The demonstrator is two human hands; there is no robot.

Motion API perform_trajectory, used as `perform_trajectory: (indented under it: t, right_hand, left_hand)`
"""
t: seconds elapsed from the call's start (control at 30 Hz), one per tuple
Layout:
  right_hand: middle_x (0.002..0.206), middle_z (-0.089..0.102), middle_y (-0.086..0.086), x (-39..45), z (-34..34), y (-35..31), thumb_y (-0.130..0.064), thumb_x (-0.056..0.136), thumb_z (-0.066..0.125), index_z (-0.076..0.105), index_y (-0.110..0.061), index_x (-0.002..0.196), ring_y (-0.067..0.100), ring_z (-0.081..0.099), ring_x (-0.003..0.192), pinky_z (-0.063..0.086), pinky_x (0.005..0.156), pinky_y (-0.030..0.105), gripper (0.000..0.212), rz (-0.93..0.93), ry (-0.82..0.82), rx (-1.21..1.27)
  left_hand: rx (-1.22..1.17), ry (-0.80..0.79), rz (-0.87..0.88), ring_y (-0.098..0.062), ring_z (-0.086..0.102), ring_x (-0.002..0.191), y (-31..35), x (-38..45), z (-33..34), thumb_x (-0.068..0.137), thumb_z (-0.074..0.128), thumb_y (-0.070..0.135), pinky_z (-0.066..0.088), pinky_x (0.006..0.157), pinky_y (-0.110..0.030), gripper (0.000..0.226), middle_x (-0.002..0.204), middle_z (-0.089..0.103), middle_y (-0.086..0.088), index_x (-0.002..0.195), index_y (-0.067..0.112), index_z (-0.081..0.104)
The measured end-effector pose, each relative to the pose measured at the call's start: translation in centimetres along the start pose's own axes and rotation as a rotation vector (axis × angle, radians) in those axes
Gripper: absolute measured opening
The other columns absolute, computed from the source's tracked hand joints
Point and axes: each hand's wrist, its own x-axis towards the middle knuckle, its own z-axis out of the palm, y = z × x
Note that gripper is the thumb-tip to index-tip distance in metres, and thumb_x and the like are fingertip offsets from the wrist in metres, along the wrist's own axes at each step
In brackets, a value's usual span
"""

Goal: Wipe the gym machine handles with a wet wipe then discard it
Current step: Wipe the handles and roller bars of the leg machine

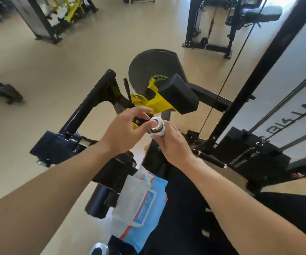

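I see a black seat (178, 208) carrying a blue wipes pack (141, 205); machines stand on the beige floor (60, 70).

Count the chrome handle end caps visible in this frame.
2. One chrome end cap is on the handle between the left hand and the right hand, which wraps a wet wipe round it. The other is at the bottom edge, partly cut off. Others may be hidden.

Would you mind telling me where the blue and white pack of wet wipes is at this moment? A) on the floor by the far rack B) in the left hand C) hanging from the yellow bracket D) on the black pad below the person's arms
D: the wipes pack lies on the black pad below both forearms, while the left hand and right hand work at the handle end above it.
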Motion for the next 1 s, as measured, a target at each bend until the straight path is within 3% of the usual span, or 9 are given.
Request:
perform_trajectory:
  t: [0.1,0.17,0.3,0.33,0.47,0.6,0.67,0.83,1.0]
  right_hand:
    - [0.121,0.063,0.005,-0.6,1.1,1.9,-0.031,0.096,0.062,0.05,-0.014,0.131,0.019,0.061,0.108,0.055,0.095,0.042,0.04,0.078,-0.016,-0.059]
    - [0.119,0.064,0.007,-0.3,1.1,1.4,-0.035,0.096,0.06,0.051,-0.013,0.127,0.017,0.06,0.106,0.055,0.094,0.041,0.039,0.027,0.052,0.0]
    - [0.111,0.065,0.01,1.2,1.2,-1.1,-0.039,0.096,0.054,0.045,-0.013,0.121,0.005,0.053,0.093,0.047,0.08,0.01,0.037,-0.118,0.203,0.086]
    - [0.111,0.065,0.011,1.1,1.5,-0.7,-0.036,0.096,0.058,0.045,-0.013,0.121,0.005,0.052,0.093,0.048,0.08,0.011,0.037,-0.108,0.185,0.072]
    - [0.109,0.063,0.005,-0.1,1.8,2.5,-0.023,0.095,0.066,0.047,-0.014,0.122,0.006,0.053,0.092,0.059,0.083,0.039,0.034,0.03,0.054,0.029]
    - [0.109,0.063,0.006,1.1,1.1,0.0,-0.028,0.096,0.063,0.043,-0.014,0.123,0.004,0.053,0.09,0.053,0.078,0.015,0.036,-0.155,0.133,0.121]
    - [0.111,0.063,0.008,1.4,1.6,-0.2,-0.029,0.096,0.06,0.04,-0.015,0.125,0.005,0.054,0.089,0.048,0.076,0.006,0.038,-0.149,0.146,0.098]
    - [0.108,0.058,-0.002,-0.4,2.3,3.6,-0.025,0.096,0.065,0.048,-0.016,0.122,0.009,0.055,0.091,0.057,0.085,0.04,0.033,0.06,0.019,0.023]
    - [0.107,0.065,0.008,2.2,0.6,-0.6,-0.025,0.094,0.065,0.042,-0.013,0.123,0.006,0.056,0.089,0.049,0.076,0.012,0.039,-0.225,0.125,0.088]
  left_hand:
    - [0.003,0.049,-0.016,-0.012,0.066,0.106,0.0,0.0,0.2,0.086,0.062,0.056,0.04,0.09,-0.011,0.052,0.111,0.074,0.003,0.125,0.021,0.063]
    - [0.001,0.052,-0.026,-0.014,0.067,0.107,0.1,0.0,0.3,0.085,0.063,0.055,0.042,0.091,-0.012,0.052,0.112,0.074,0.003,0.124,0.021,0.064]
    - [-0.003,0.045,-0.04,-0.014,0.066,0.11,-0.1,0.4,0.3,0.085,0.063,0.055,0.042,0.095,-0.014,0.053,0.117,0.072,0.003,0.127,0.023,0.062]
    - [-0.003,0.042,-0.044,-0.014,0.065,0.11,-0.1,0.3,0.3,0.085,0.063,0.054,0.04,0.094,-0.012,0.054,0.117,0.072,0.003,0.128,0.022,0.061]
    - [0.001,0.037,-0.048,-0.013,0.064,0.11,-0.1,0.2,0.5,0.085,0.063,0.053,0.037,0.093,-0.008,0.056,0.117,0.072,0.002,0.13,0.02,0.059]
    - [0.0,0.027,-0.03,-0.013,0.062,0.111,-0.3,0.3,0.5,0.084,0.059,0.061,0.037,0.095,-0.009,0.065,0.12,0.07,0.003,0.134,0.02,0.056]
    - [0.006,0.026,-0.03,-0.013,0.062,0.113,-0.3,0.4,0.5,0.083,0.057,0.064,0.037,0.096,-0.01,0.068,0.122,0.07,0.003,0.135,0.02,0.054]
    - [0.022,0.024,-0.033,-0.015,0.062,0.116,-0.6,0.3,0.7,0.086,0.061,0.057,0.036,0.098,-0.011,0.064,0.123,0.069,0.004,0.137,0.02,0.051]
    - [0.0,0.041,-0.011,-0.013,0.061,0.117,-0.5,0.5,0.4,0.083,0.053,0.065,0.041,0.104,-0.022,0.071,0.125,0.067,0.004,0.138,0.02,0.05]
